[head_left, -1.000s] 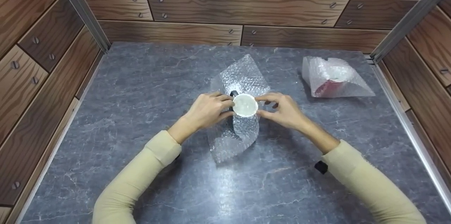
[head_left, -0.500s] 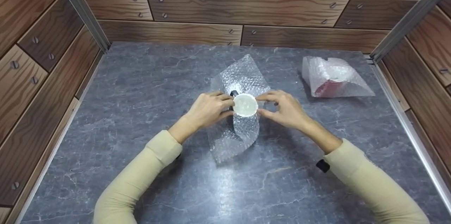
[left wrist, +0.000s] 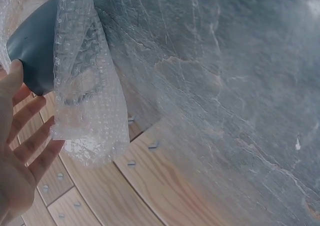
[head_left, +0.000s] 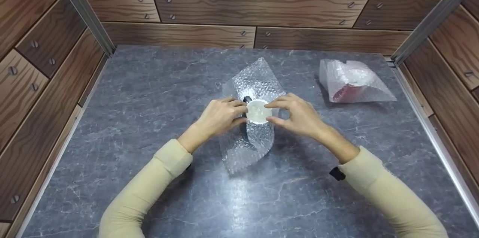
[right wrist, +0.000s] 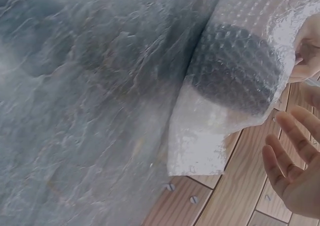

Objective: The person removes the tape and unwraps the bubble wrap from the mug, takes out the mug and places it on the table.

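Grey marbled surface (head_left: 149, 81) fills the lower part of the head view, a bright streak of light running toward its near edge. Over that edge reach two pale yellow sleeves (head_left: 146, 182), with a small black piece (head_left: 337, 173) beside the right cuff. Farther in, around the middle of the surface, both hands are at a dark cup (head_left: 258, 112) with a white inside, mouth upward. The left hand (head_left: 221, 115) holds the cup's left side between thumb and fingers. The right hand (head_left: 299, 114) has its thumb and fingers spread at the opposite rim, tips over the edge; whether they press on it I cannot tell. Bubble wrap (head_left: 241, 159) runs from the cup toward the near edge, rises along its right side, and spreads beyond it toward the far edge. The cup's dark handle (head_left: 247, 99) points far and left.

By its look the cup should be stiff, fairly weighty, slippery where bare and liable to chip; its sides or the handle seem the surest hold. The wrap looks light and limp, best taken by a loose corner.

Near the far right corner lies a bubble-wrapped packet (head_left: 368, 85), something red (head_left: 346, 93) showing through. Past the far edge rises a wood-patterned wall (head_left: 262, 8).
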Demonstrator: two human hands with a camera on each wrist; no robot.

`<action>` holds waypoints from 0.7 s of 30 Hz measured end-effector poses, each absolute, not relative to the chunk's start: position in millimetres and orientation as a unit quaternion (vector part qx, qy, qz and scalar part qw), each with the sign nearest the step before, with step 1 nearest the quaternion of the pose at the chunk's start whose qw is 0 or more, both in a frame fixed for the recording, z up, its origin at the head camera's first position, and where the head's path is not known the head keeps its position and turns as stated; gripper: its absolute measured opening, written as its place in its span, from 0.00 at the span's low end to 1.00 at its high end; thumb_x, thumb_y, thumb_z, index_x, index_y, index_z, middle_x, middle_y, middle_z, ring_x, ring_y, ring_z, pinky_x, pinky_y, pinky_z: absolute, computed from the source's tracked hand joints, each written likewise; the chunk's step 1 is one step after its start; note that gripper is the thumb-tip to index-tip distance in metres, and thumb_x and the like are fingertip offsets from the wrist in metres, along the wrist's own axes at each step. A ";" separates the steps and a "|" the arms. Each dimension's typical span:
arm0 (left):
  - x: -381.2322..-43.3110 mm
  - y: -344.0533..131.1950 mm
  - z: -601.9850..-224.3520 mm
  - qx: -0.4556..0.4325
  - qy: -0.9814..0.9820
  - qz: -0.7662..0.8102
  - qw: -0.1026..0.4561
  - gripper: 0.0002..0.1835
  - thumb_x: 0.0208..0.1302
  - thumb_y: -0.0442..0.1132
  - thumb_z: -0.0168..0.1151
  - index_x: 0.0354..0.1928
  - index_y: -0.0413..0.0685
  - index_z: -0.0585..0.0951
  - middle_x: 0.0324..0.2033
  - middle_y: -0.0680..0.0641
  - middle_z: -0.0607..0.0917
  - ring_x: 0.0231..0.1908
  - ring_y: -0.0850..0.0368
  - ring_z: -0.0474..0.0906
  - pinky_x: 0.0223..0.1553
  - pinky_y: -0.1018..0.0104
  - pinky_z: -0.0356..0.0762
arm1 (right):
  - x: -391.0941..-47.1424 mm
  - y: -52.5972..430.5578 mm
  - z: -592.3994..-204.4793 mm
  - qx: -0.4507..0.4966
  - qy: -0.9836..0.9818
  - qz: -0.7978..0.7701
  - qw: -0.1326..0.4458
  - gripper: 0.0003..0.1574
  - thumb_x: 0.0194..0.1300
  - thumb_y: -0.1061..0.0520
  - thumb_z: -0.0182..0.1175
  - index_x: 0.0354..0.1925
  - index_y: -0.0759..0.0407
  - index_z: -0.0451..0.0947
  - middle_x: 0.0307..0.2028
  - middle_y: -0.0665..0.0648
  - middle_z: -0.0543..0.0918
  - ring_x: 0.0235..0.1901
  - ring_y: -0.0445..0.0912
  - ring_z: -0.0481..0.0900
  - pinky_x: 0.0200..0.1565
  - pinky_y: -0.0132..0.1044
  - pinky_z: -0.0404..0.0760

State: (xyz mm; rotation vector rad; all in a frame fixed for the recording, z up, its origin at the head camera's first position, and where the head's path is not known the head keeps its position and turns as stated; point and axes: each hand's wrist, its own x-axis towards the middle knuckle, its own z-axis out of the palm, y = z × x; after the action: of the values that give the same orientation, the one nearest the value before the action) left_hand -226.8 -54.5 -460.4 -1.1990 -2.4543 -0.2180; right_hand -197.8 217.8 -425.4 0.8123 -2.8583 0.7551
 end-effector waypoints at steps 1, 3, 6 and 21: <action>-226.7 -54.4 -460.4 -0.428 -0.878 -0.078 0.199 0.15 0.69 0.57 0.66 0.47 0.57 0.88 0.50 0.55 0.92 0.47 0.53 0.89 0.41 0.61 0.90 | -197.2 216.2 -425.1 0.270 -0.931 0.243 0.039 0.25 0.64 0.45 0.74 0.57 0.52 0.87 0.56 0.57 0.90 0.55 0.54 0.83 0.56 0.56 0.86; -226.5 -54.1 -460.4 -0.427 -0.879 -0.080 0.197 0.15 0.69 0.57 0.67 0.47 0.57 0.88 0.50 0.55 0.92 0.47 0.52 0.88 0.40 0.61 0.90 | -196.1 213.1 -425.2 0.279 -0.930 0.237 0.039 0.25 0.64 0.45 0.74 0.56 0.52 0.88 0.55 0.57 0.90 0.55 0.54 0.83 0.56 0.56 0.86; -226.2 -54.0 -460.2 -0.424 -0.881 -0.081 0.195 0.15 0.68 0.56 0.68 0.47 0.57 0.88 0.50 0.54 0.92 0.48 0.52 0.88 0.41 0.60 0.90 | -195.0 208.2 -425.8 0.287 -0.929 0.230 0.036 0.24 0.65 0.44 0.73 0.56 0.51 0.88 0.55 0.57 0.90 0.56 0.54 0.83 0.57 0.57 0.86; -225.8 -53.6 -460.0 -0.426 -0.880 -0.080 0.194 0.15 0.68 0.55 0.68 0.48 0.56 0.88 0.50 0.53 0.92 0.48 0.52 0.89 0.42 0.60 0.90 | -193.4 193.3 -432.7 0.304 -0.930 0.203 0.040 0.19 0.64 0.44 0.74 0.50 0.51 0.90 0.52 0.54 0.92 0.49 0.51 0.82 0.48 0.50 0.87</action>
State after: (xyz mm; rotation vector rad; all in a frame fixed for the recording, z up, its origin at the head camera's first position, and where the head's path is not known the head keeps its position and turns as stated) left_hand -225.8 -53.6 -460.0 -1.1945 -2.4672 -0.2254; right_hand -193.4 193.3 -432.7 0.9313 -2.8489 0.6231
